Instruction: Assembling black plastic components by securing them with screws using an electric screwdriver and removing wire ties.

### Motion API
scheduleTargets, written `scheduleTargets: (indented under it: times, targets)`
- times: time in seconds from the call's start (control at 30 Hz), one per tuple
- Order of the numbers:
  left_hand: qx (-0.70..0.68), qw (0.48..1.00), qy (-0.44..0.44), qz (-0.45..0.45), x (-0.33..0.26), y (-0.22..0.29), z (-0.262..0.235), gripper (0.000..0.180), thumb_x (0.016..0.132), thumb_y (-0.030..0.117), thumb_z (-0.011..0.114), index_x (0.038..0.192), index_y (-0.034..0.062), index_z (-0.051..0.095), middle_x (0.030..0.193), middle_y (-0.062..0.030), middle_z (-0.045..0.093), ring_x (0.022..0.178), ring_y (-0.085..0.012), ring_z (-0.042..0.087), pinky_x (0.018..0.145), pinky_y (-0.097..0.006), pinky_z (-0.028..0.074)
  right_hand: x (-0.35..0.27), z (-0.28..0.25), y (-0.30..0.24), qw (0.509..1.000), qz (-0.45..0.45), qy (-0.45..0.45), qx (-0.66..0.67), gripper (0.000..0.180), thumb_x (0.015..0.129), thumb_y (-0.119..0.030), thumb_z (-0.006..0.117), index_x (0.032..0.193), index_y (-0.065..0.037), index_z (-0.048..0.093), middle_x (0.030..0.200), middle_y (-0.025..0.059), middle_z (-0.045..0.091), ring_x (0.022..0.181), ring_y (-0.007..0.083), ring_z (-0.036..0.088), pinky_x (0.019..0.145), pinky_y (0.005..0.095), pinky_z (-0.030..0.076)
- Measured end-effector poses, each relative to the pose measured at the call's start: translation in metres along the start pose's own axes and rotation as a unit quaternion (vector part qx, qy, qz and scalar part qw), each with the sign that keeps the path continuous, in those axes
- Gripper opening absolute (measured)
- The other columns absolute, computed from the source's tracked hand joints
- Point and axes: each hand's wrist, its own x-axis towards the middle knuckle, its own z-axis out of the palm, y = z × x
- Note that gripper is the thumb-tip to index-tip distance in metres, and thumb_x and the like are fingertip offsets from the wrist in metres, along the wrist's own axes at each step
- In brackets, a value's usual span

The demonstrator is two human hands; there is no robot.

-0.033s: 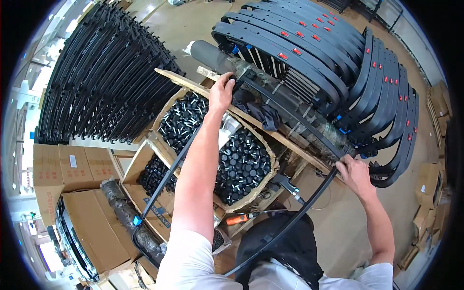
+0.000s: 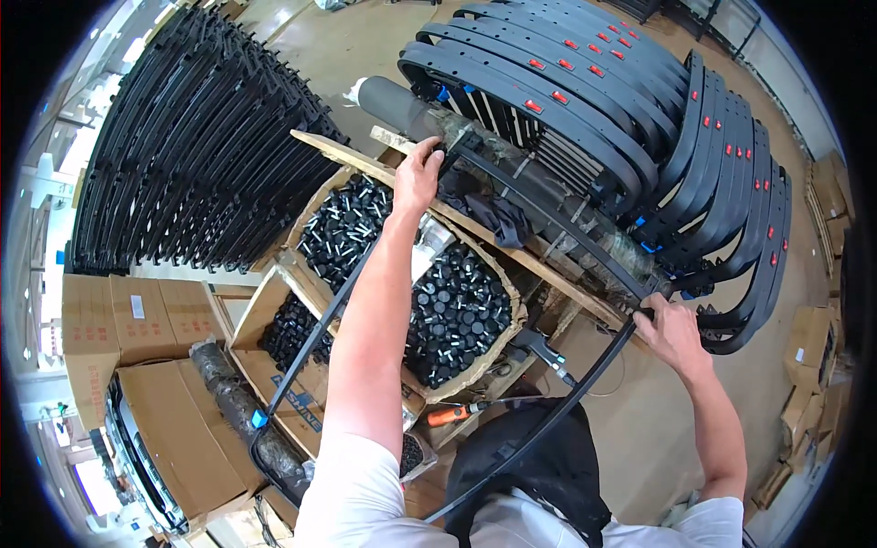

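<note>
A black metal frame (image 2: pixel 585 384) of flat bars stretches in front of me, tilted over the wooden bench and my lap. Around its far left corner, my left hand (image 2: pixel 419 175) is closed. My right hand (image 2: pixel 673 334) grips the near right corner, thumb toward me. A blue cap (image 2: pixel 259 418) sits on the frame's lower left end. Beneath my left forearm, cardboard bins hold many black round-headed screw feet (image 2: pixel 459 310) with metal studs. The forearm hides part of the bins and the frame's left bar.
A plastic-wrapped roll (image 2: pixel 388 102) lies behind the bench board (image 2: pixel 566 281). Curved black frames (image 2: pixel 566 100) with red tabs stack at far right; more black frames (image 2: pixel 196 155) stand at left. A pistol-grip power tool (image 2: pixel 541 352) and an orange-handled tool (image 2: pixel 448 416) lie near the bins. Cartons (image 2: pixel 187 429) stand left.
</note>
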Motion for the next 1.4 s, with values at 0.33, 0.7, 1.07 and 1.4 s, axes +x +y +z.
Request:
scheduleTargets:
  times: [0.33, 0.7, 1.07, 1.4]
  targets:
    - [0.045, 0.993, -0.049, 0.094, -0.003, 0.007, -0.003, 0.034, 0.104, 0.013, 0.055, 0.136, 0.0131, 0.066, 0.127, -0.0173, 0.067, 0.121, -0.0329, 0.063, 0.105, -0.038, 0.048, 0.003, -0.011, -0.003, 0.991, 0.044, -0.084, -0.093, 0.035, 0.089, -0.025, 0.073, 0.112, -0.001, 0.063, 0.084, 0.0240, 0.071, 0.085, 0.0426, 0.070, 0.077, 0.0517, 0.055]
    - [-0.091, 0.992, 0.050, 0.072, 0.003, -0.002, 0.026, 0.034, 0.101, 0.019, 0.063, 0.133, 0.0087, 0.065, 0.124, -0.0167, 0.069, 0.117, -0.0295, 0.067, 0.103, -0.039, 0.050, 0.009, 0.003, -0.004, 0.991, 0.057, -0.069, -0.103, 0.034, 0.102, -0.033, 0.061, 0.120, -0.006, 0.052, 0.077, 0.0251, 0.070, 0.077, 0.0441, 0.071, 0.070, 0.0541, 0.055]
    - [-0.011, 0.999, 0.004, 0.048, 0.005, 0.004, 0.014, 0.031, 0.102, 0.018, 0.048, 0.122, 0.0111, 0.071, 0.121, -0.0131, 0.067, 0.115, -0.0298, 0.064, 0.105, -0.037, 0.047, 0.005, -0.014, -0.017, 0.979, 0.017, -0.051, -0.198, 0.048, 0.090, -0.047, 0.072, 0.090, 0.000, 0.065, 0.073, 0.0207, 0.069, 0.072, 0.0374, 0.071, 0.066, 0.0473, 0.057]
    - [-0.112, 0.994, 0.007, -0.011, 0.003, -0.001, 0.024, 0.033, 0.100, 0.016, 0.059, 0.133, 0.0134, 0.067, 0.129, -0.0157, 0.068, 0.122, -0.0298, 0.063, 0.107, -0.039, 0.048, -0.008, -0.007, 0.006, 0.904, 0.001, -0.240, -0.353, 0.032, 0.084, -0.026, 0.074, 0.101, -0.001, 0.062, 0.077, 0.0148, 0.070, 0.073, 0.0357, 0.072, 0.063, 0.0452, 0.057]
